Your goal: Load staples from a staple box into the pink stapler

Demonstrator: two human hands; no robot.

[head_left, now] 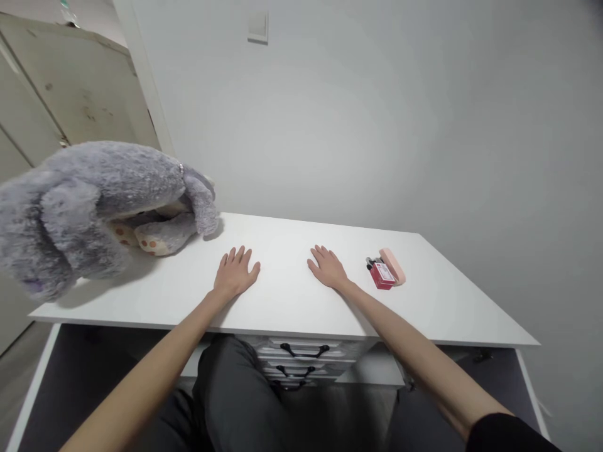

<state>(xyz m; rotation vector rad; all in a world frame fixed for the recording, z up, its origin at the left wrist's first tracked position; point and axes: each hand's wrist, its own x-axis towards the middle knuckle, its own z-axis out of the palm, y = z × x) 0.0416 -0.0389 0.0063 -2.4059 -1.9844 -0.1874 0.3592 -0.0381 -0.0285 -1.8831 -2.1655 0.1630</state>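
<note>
**Gripping nothing: left hand point(235, 272) and right hand point(328, 269) spread wide**

Resting palm-down on white counter point(282, 307). Right of right hand, not touching: red box point(381, 276) beside pink case point(394, 266). Left of left hand: plush toy point(125, 179). Probably best done with light, even pressure.

This looks like a room in a home: a big grey plush toy point(127, 179) rests on the white surface point(282, 301), with black-handled drawers point(313, 362) beneath and a switch point(257, 27) on the wall point(358, 125).

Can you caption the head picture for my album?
Left hand and right hand on a white desk, between gray plush toy and red box.
</note>
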